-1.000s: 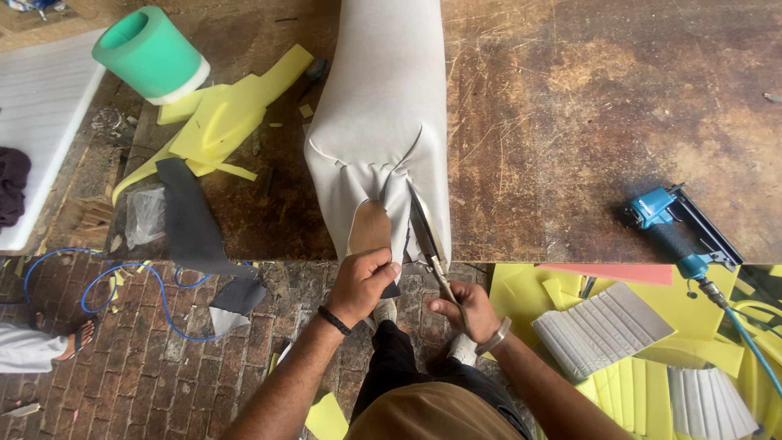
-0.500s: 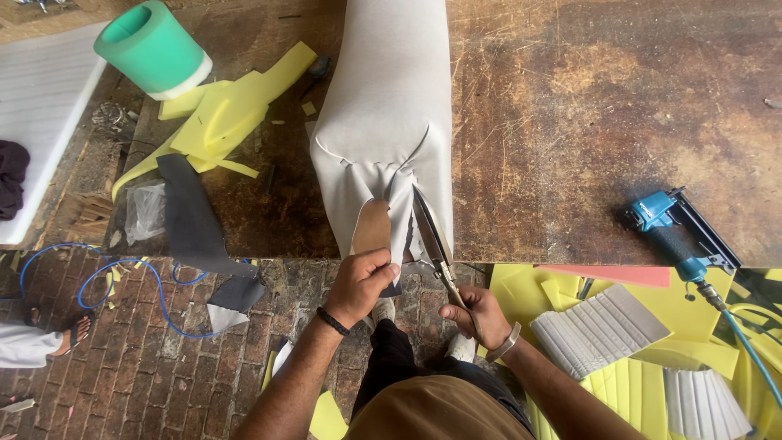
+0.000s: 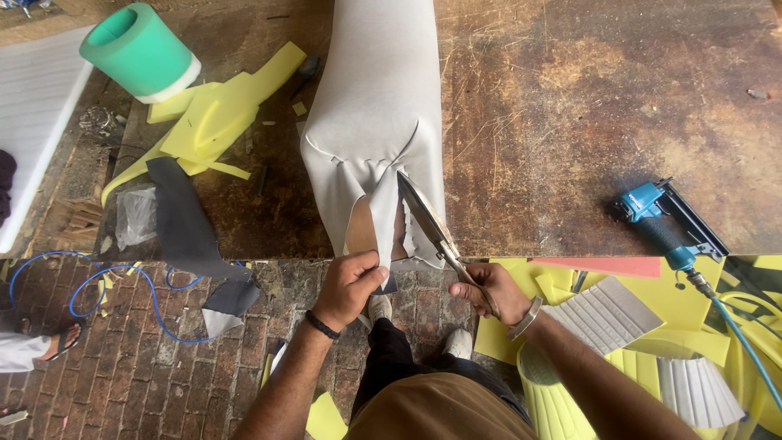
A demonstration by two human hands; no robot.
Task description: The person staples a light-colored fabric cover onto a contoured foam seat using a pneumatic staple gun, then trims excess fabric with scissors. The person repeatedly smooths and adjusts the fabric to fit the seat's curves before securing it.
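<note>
— What do we see of the cover [image 3: 375, 122]?
— Grey fabric over a long form, loose end at the bench edge.
— And the shears [image 3: 428, 220]?
— Blades open, in that loose end.

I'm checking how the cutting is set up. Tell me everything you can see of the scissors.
The scissors are large metal shears with long, pointed blades, open in a narrow V. They slant from the right hand, which grips the handles just off the table's near edge, up and left to the tips at a slit in the grey fabric covering a long padded piece. The handles are mostly hidden in the hand. The left hand pinches the fabric flap beside the blades, above the worn wooden table.
</note>
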